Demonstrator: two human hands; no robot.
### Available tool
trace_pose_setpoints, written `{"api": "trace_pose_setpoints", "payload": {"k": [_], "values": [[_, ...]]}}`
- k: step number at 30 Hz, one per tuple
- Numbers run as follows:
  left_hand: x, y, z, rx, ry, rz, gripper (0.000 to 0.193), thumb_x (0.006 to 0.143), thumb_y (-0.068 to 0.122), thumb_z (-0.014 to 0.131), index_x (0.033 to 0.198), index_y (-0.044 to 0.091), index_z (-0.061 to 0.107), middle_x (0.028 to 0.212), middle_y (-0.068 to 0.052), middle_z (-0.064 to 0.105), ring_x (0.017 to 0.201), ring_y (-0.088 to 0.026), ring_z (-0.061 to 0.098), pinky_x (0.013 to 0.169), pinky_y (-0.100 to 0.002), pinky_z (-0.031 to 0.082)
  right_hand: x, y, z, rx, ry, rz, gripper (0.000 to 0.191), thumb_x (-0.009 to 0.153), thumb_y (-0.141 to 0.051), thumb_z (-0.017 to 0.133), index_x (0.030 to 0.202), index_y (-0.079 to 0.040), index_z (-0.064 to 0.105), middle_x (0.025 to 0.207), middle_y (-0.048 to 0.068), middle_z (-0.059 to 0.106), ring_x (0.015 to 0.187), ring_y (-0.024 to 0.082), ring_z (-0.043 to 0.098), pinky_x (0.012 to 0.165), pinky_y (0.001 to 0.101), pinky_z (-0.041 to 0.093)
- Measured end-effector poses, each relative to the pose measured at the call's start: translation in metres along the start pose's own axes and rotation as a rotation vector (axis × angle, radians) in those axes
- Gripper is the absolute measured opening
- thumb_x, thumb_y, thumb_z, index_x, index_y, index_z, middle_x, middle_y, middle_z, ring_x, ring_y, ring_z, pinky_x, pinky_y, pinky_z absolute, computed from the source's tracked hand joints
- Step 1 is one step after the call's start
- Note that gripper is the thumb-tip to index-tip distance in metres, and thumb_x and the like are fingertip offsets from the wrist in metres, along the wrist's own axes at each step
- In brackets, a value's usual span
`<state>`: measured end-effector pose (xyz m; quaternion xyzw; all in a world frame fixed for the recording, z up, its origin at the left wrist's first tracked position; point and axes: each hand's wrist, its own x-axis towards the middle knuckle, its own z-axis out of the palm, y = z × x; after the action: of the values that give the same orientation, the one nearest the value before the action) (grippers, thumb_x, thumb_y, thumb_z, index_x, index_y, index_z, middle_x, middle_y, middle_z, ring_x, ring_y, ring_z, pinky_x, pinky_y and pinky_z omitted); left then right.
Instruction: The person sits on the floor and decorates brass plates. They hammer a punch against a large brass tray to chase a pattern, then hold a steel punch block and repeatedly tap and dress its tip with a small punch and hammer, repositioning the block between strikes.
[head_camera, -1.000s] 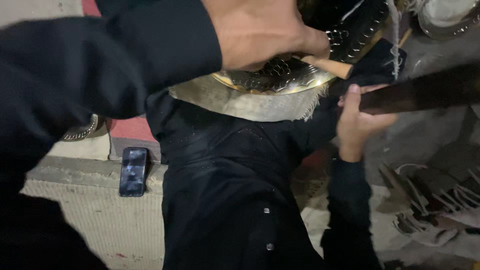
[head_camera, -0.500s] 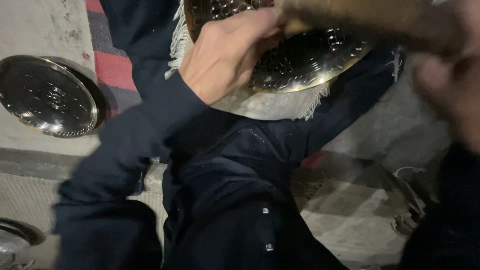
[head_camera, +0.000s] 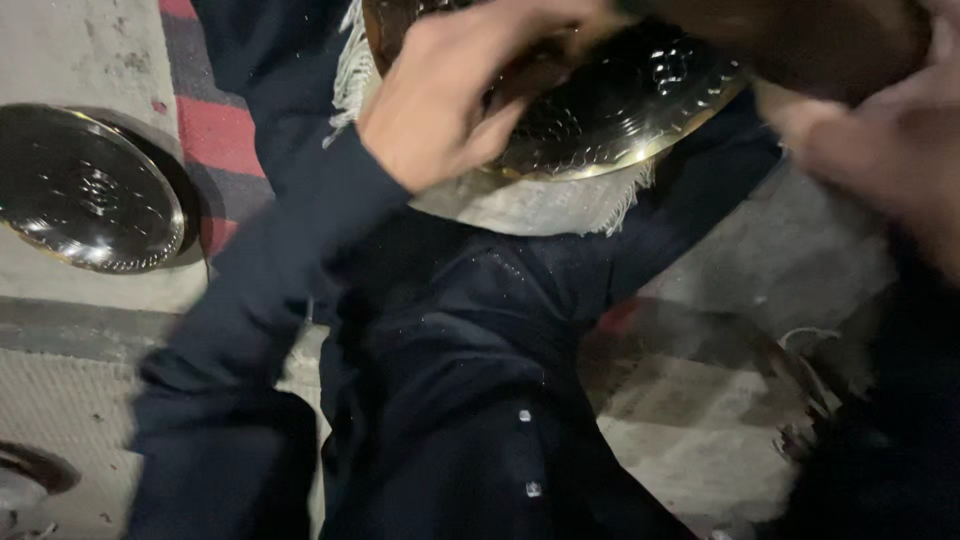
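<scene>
While the left hand (head_camera: 450, 110) grips the round embossed brass plate (head_camera: 620, 100) on the fringed white cloth (head_camera: 530, 205), the right hand (head_camera: 880, 150) at 2 o'clock is too blurred to tell.

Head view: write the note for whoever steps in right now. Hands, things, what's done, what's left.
Left hand: on the patterned brass plate, fingers curled at its rim.
Right hand: blurred at the right edge; grip cannot be told. A brown blurred thing crosses above it.
The plate rests on a fringed pale cloth on the lap.
A second metal plate lies on the floor to the left.
Done and left: not visible.
</scene>
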<state>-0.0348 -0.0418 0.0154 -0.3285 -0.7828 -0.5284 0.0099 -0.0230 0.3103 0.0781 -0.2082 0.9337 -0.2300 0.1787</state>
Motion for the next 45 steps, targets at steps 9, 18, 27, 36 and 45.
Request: {"api": "trace_pose_setpoints", "payload": {"k": [9, 18, 27, 36, 45], "values": [[0.036, -0.02, -0.011, 0.035, -0.364, 0.142, 0.037, 0.105, 0.001, 0.066, 0.141, 0.005, 0.058, 0.105, -0.013, 0.073, 0.093, -0.027, 0.073, 0.082, -0.037, 0.058, -0.012, -0.015, 0.079, 0.522, 0.421, 0.001, 0.031, 0.108, 0.008, 0.069, 0.131, 0.006, 0.048, 0.099, 0.017, 0.069, 0.079, 0.022, 0.074, 0.07, 0.0285, 0.061], [0.042, -0.008, -0.016, 0.051, -0.402, 0.13, 0.03, 0.111, 0.005, 0.058, 0.14, 0.008, 0.06, 0.095, -0.012, 0.07, 0.082, -0.025, 0.07, 0.073, -0.037, 0.055, -0.043, -0.005, 0.099, 0.585, 0.699, 0.278, 0.041, 0.108, -0.005, 0.071, 0.132, 0.003, 0.039, 0.098, 0.012, 0.067, 0.073, 0.016, 0.07, 0.07, 0.0282, 0.062], [0.067, -0.022, -0.001, 0.125, -0.614, 0.22, 0.03, 0.105, 0.011, 0.058, 0.133, 0.01, 0.068, 0.087, -0.013, 0.073, 0.071, -0.027, 0.07, 0.065, -0.041, 0.055, -0.045, -0.038, 0.143, 0.487, 0.824, 0.498, 0.023, 0.103, -0.003, 0.075, 0.113, 0.007, 0.056, 0.101, 0.015, 0.068, 0.083, 0.022, 0.07, 0.078, 0.0349, 0.058], [0.071, -0.004, -0.013, 0.123, -0.598, 0.164, 0.032, 0.102, 0.007, 0.061, 0.133, 0.009, 0.068, 0.093, -0.014, 0.074, 0.075, -0.027, 0.071, 0.07, -0.04, 0.057, -0.067, -0.025, 0.156, 0.401, 0.682, 0.432, 0.033, 0.102, -0.004, 0.078, 0.124, 0.0, 0.054, 0.111, 0.015, 0.068, 0.096, 0.026, 0.072, 0.086, 0.0421, 0.058], [0.031, -0.016, -0.015, -0.008, -0.364, 0.028, 0.034, 0.104, -0.005, 0.063, 0.136, 0.007, 0.061, 0.105, -0.012, 0.072, 0.095, -0.024, 0.073, 0.083, -0.035, 0.06, -0.048, 0.016, 0.089, 0.189, 0.432, 0.114, 0.018, 0.112, -0.007, 0.075, 0.114, -0.001, 0.057, 0.1, 0.015, 0.068, 0.087, 0.025, 0.069, 0.082, 0.0337, 0.053]]}}
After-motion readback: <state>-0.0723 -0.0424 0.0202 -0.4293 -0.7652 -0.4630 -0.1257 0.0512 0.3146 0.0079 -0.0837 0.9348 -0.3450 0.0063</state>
